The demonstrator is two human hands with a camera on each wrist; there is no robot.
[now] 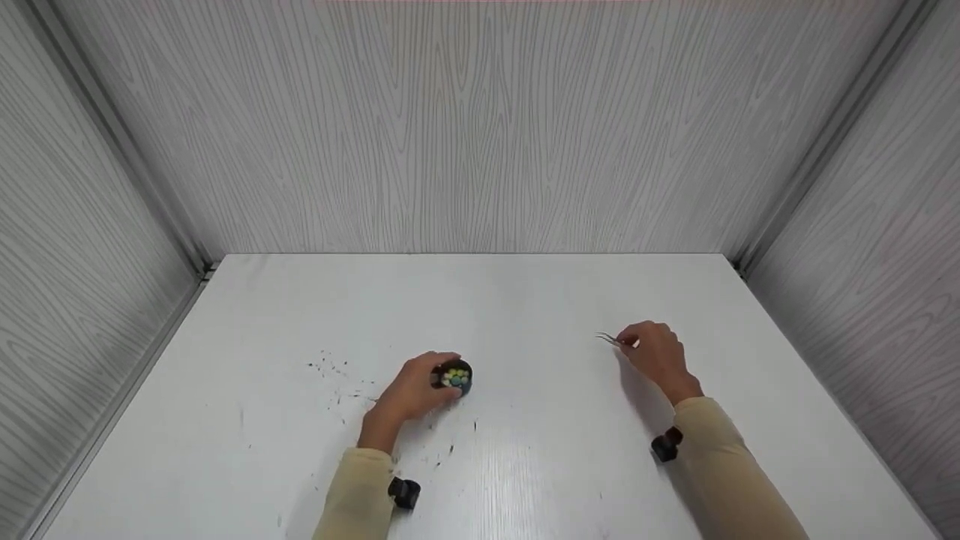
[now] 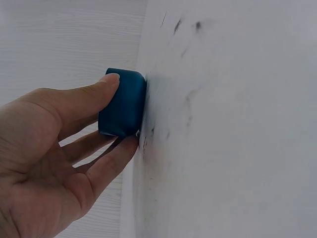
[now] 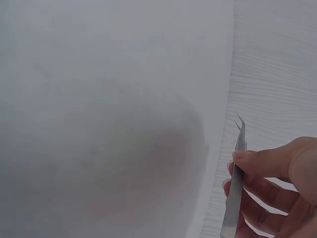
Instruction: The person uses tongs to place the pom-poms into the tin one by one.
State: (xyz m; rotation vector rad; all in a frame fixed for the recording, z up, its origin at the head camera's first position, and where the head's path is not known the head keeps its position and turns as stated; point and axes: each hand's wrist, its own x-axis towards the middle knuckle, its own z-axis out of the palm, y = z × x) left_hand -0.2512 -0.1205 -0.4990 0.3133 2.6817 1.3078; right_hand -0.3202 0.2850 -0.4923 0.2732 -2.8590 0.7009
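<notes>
My left hand (image 1: 418, 386) grips a small dark blue cup (image 1: 466, 386) that stands on the white table, thumb on the near side and fingers round the far side. Several yellow, whitish and blue-green bead-like pieces (image 1: 456, 375) show inside it. The left wrist view shows the blue cup (image 2: 124, 103) side-on, its base at the tabletop. Over the table's right part, my right hand (image 1: 656, 352) pinches metal tweezers (image 1: 611, 340) between thumb and fingers. In the right wrist view the tweezers (image 3: 235, 193) have bent tips, slightly apart, with nothing visible between them.
The white table (image 1: 540, 300) carries dark specks and scuffs (image 1: 330, 365) left of and below the left hand. A pale wood-grain panel (image 1: 480, 127) rises along the back edge, with similar side panels (image 1: 82, 247) at left and right.
</notes>
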